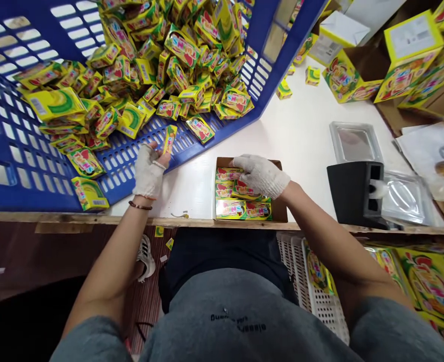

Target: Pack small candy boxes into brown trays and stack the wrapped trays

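My left hand (149, 170), in a white fingerless-tipped glove, pinches a small yellow box (170, 139) upright at the front edge of the blue crate (192, 151). My right hand (261, 175), gloved too, reaches into an open brown carton (280, 208) at the table's front edge. Its fingers are curled over a small printed box (244, 190) there; the fingertips are partly hidden. Rows of the same yellow boxes (230, 208) lie flat in the carton. The crate holds a large heap of loose small boxes (184, 48).
Printed display cartons (410, 55) stand at the back right, with a few loose small boxes (312, 75) beside them. A black tape dispenser (353, 193) and clear plastic trays (355, 142) sit on the right. Under the table edge is a white basket (331, 306) with packed cartons.
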`<control>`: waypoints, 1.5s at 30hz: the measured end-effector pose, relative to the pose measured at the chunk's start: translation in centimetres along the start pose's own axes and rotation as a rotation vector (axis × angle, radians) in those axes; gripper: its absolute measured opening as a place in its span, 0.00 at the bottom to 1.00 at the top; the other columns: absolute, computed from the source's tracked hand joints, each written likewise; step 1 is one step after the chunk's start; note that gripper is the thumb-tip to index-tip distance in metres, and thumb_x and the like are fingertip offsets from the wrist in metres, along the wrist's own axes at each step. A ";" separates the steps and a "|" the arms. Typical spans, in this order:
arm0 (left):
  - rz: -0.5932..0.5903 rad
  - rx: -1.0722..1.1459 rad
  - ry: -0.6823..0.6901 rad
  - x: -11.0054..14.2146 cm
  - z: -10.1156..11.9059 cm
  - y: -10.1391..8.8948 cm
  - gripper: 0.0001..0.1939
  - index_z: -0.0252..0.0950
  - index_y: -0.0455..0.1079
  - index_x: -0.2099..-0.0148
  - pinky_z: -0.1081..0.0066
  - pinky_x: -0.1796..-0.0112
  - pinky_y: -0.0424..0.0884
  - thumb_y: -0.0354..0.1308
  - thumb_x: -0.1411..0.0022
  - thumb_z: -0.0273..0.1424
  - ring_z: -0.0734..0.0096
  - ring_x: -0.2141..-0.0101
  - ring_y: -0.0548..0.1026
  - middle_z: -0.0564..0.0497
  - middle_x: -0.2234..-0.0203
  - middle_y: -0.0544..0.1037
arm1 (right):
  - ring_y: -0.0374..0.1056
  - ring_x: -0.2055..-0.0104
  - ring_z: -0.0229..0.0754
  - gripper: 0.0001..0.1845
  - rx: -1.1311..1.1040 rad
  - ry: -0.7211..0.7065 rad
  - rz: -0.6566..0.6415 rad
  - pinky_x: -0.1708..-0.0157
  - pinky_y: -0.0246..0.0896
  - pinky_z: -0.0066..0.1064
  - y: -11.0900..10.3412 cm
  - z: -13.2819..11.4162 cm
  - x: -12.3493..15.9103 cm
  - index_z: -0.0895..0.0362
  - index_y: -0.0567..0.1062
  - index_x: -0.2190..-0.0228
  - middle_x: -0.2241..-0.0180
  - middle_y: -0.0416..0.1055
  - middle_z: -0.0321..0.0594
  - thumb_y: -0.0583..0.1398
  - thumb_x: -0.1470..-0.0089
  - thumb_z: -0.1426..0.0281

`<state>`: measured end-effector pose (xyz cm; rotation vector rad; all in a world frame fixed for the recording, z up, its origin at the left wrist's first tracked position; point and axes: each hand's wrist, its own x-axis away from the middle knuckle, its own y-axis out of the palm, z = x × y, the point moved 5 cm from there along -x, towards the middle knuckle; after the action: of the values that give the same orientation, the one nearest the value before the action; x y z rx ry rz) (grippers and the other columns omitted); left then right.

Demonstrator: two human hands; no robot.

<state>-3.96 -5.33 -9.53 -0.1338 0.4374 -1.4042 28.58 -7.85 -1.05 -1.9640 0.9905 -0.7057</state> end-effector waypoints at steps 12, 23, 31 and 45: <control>-0.242 0.336 0.072 6.3 9.8 8.0 0.36 0.39 0.63 0.34 0.62 0.49 0.81 0.67 0.35 0.51 0.60 0.47 0.79 0.40 0.45 0.77 | 0.72 0.48 0.60 0.28 0.254 0.029 -0.092 0.48 0.67 0.49 2.7 1.2 3.3 0.58 0.78 0.46 0.46 0.75 0.57 0.63 0.49 0.79; -0.178 -0.161 0.388 8.0 13.2 7.8 0.32 0.40 0.64 0.30 0.49 0.37 0.72 0.62 0.31 0.44 0.51 0.39 0.74 0.40 0.38 0.74 | 0.78 0.51 0.50 0.19 -0.639 0.077 0.136 0.51 0.76 0.45 1.3 1.4 4.1 0.54 0.76 0.49 0.51 0.80 0.45 0.60 0.38 0.59; -0.272 -0.278 0.549 6.0 15.4 10.2 0.34 0.38 0.57 0.26 0.50 0.37 0.71 0.57 0.30 0.40 0.50 0.37 0.71 0.38 0.37 0.72 | 0.75 0.72 0.44 0.22 -0.940 0.357 0.334 0.74 0.72 0.36 -0.1 3.0 4.2 0.49 0.67 0.55 0.69 0.74 0.34 0.67 0.47 0.58; -0.820 -0.938 0.536 10.4 17.1 15.1 0.21 0.30 0.80 0.59 0.53 0.51 0.69 0.56 0.29 0.43 0.51 0.59 0.80 0.37 0.64 0.83 | 0.76 0.56 0.56 0.18 -0.121 0.420 0.222 0.56 0.69 0.42 2.9 3.7 1.1 0.52 0.74 0.50 0.61 0.80 0.47 0.62 0.42 0.67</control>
<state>17.39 -15.61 -1.42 -0.7737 1.6085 -1.9194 30.81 -8.30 -5.27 -1.8029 1.5085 -0.9714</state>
